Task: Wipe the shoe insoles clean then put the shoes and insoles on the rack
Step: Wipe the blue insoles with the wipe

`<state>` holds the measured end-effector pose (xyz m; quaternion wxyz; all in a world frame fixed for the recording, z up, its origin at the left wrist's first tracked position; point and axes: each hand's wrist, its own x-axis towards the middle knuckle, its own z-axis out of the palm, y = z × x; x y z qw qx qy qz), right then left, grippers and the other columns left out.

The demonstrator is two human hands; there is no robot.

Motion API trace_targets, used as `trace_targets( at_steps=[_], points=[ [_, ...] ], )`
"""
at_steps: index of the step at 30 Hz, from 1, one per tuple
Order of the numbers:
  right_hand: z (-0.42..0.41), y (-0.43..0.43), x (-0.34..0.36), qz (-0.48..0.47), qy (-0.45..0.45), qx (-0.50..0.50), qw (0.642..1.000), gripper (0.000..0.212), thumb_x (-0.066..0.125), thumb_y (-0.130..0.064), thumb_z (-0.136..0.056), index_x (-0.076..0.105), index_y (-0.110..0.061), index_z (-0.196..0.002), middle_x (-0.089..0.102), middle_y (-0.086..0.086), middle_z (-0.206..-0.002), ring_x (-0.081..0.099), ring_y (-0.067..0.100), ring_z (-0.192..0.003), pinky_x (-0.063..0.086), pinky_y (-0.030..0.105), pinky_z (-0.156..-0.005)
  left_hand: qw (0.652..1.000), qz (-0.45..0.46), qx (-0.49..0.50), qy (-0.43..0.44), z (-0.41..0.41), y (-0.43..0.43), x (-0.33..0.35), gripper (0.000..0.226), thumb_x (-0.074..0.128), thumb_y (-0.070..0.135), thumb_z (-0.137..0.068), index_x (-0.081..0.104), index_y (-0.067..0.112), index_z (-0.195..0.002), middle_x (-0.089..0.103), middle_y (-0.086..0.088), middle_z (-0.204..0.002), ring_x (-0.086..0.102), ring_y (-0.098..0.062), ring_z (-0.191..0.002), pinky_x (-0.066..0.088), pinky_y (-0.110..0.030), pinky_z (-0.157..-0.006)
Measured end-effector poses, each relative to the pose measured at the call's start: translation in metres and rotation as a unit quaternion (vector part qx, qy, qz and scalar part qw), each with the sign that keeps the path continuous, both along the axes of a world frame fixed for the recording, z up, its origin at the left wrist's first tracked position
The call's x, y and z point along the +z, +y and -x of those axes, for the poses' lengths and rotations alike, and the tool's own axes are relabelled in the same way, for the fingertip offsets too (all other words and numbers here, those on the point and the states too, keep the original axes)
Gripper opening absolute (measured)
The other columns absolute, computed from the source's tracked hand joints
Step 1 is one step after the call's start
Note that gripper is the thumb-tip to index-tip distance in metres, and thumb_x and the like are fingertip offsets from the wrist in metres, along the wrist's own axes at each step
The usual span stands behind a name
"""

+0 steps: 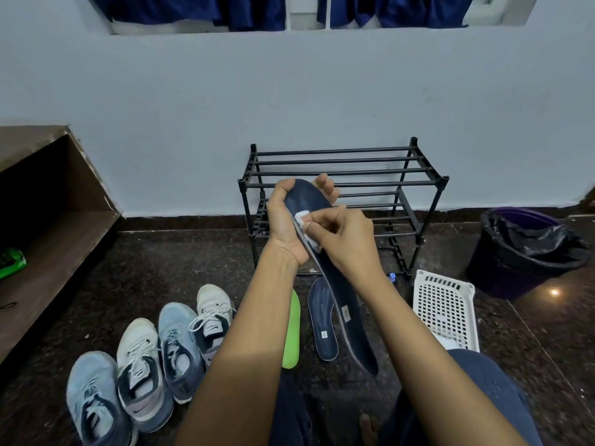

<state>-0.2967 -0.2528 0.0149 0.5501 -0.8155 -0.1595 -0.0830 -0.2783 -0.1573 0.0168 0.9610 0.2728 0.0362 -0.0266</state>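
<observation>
Four shoes stand in a row on the floor at the left: a pale blue one (93,403), a white one (141,371), a second pale blue one (180,346) and a second white one (212,317). There are three insoles. A green insole (292,333) and a navy insole (322,320) lie side by side on the floor, before the one black rack (338,162). The held navy insole (341,294) is up in front of the rack, tilted, its heel end toward the person.

One white lattice basket (447,310) sits to the right, with something white in its near end. Beyond it stands one purple bin (528,272) lined with a black bag (531,233).

The left grip (283,223) clasps the held insole's toe end, thumb on one edge and fingers curled behind. The right grip (347,239) pinches a small white wipe (301,218) against the insole's top face.
</observation>
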Motion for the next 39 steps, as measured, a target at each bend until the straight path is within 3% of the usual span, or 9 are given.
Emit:
trace_targets(
  at_steps=[5, 10, 14, 18, 23, 26, 33, 36, 39],
  points=[
    [0.001, -0.002, -0.004, -0.046, 0.012, -0.028, 0.998, 0.009, 0.072, -0.012, -0.080, 0.077, -0.017, -0.085, 0.070, -0.007, -0.069, 0.060, 0.000, -0.062, 0.046, 0.013, -0.067, 1.000, -0.004, -0.002, 0.008, -0.002, -0.009, 0.002, 0.035, 0.041, 0.039, -0.091, 0.056, 0.008, -0.083, 0.060, -0.001, -0.073, 0.061, -0.018, -0.074, 0.047, -0.030, -0.079],
    [-0.003, 0.008, -0.003, -0.055, -0.027, -0.076, 0.995, 0.009, 0.072, -0.011, -0.080, 0.076, -0.016, -0.086, 0.071, -0.005, -0.073, 0.063, -0.003, -0.067, 0.045, 0.005, -0.070, 1.000, -0.006, 0.026, 0.011, -0.001, -0.014, -0.003, 0.039, 0.041, 0.043, -0.092, 0.057, 0.009, -0.081, 0.058, -0.002, -0.077, 0.059, -0.016, -0.081, 0.051, -0.024, -0.073],
    [-0.008, 0.013, -0.002, -0.039, -0.049, -0.085, 0.994, 0.010, 0.068, -0.009, -0.082, 0.075, -0.014, -0.088, 0.074, 0.000, -0.089, 0.067, 0.009, -0.088, 0.052, 0.025, -0.085, 0.999, -0.024, 0.036, 0.032, 0.002, -0.014, -0.004, 0.041, 0.039, 0.043, -0.095, 0.058, 0.010, -0.082, 0.063, 0.002, -0.072, 0.062, -0.012, -0.070, 0.051, -0.022, -0.070],
    [-0.009, 0.019, -0.003, 0.004, -0.104, -0.134, 0.985, 0.012, 0.066, -0.011, -0.084, 0.074, -0.014, -0.091, 0.074, 0.001, -0.095, 0.069, 0.017, -0.084, 0.054, 0.036, -0.082, 0.998, -0.036, 0.034, 0.036, 0.004, -0.018, -0.006, 0.041, 0.038, 0.043, -0.097, 0.059, 0.011, -0.083, 0.065, 0.001, -0.069, 0.063, -0.013, -0.067, 0.049, -0.024, -0.073],
    [-0.004, 0.003, 0.007, -0.017, 0.003, -0.035, 0.999, 0.010, 0.070, -0.012, -0.082, 0.075, -0.017, -0.090, 0.070, -0.003, -0.072, 0.063, 0.003, -0.065, 0.049, 0.014, -0.069, 0.998, -0.051, 0.002, 0.024, 0.001, -0.007, -0.002, 0.034, 0.046, 0.038, -0.088, 0.061, 0.010, -0.075, 0.062, -0.004, -0.077, 0.063, -0.016, -0.069, 0.051, -0.026, -0.066],
    [0.000, -0.006, 0.006, -0.009, 0.061, 0.030, 0.998, 0.012, 0.071, -0.011, -0.081, 0.076, -0.018, -0.090, 0.068, -0.005, -0.066, 0.059, -0.001, -0.058, 0.046, 0.010, -0.063, 0.999, -0.034, 0.016, 0.017, -0.003, -0.002, 0.000, 0.035, 0.042, 0.035, -0.092, 0.061, 0.006, -0.084, 0.066, -0.007, -0.079, 0.066, -0.018, -0.074, 0.053, -0.030, -0.073],
    [-0.008, 0.006, -0.006, -0.048, -0.002, -0.083, 0.995, 0.007, 0.072, -0.013, -0.080, 0.077, -0.014, -0.086, 0.072, -0.004, -0.079, 0.063, -0.001, -0.070, 0.044, 0.004, -0.069, 0.997, -0.015, 0.044, 0.059, -0.003, -0.020, -0.007, 0.035, 0.039, 0.036, -0.093, 0.056, 0.010, -0.077, 0.057, -0.003, -0.073, 0.058, -0.015, -0.069, 0.050, -0.023, -0.066],
    [-0.016, 0.008, -0.006, -0.018, -0.015, -0.111, 0.994, 0.008, 0.071, -0.018, -0.081, 0.076, -0.016, -0.087, 0.073, -0.002, -0.079, 0.066, 0.007, -0.075, 0.050, 0.018, -0.074, 0.994, -0.024, 0.043, 0.094, 0.000, -0.025, -0.011, 0.035, 0.042, 0.037, -0.096, 0.058, 0.011, -0.078, 0.061, 0.001, -0.066, 0.063, -0.013, -0.055, 0.051, -0.018, -0.053],
    [-0.015, 0.011, -0.004, 0.011, -0.039, -0.129, 0.991, 0.011, 0.068, -0.016, -0.082, 0.076, -0.015, -0.089, 0.074, 0.000, -0.089, 0.068, 0.014, -0.083, 0.053, 0.032, -0.082, 0.994, -0.042, 0.033, 0.093, 0.001, -0.025, -0.013, 0.036, 0.042, 0.039, -0.096, 0.059, 0.012, -0.080, 0.063, 0.001, -0.066, 0.065, -0.012, -0.055, 0.051, -0.019, -0.055]
  ],
)
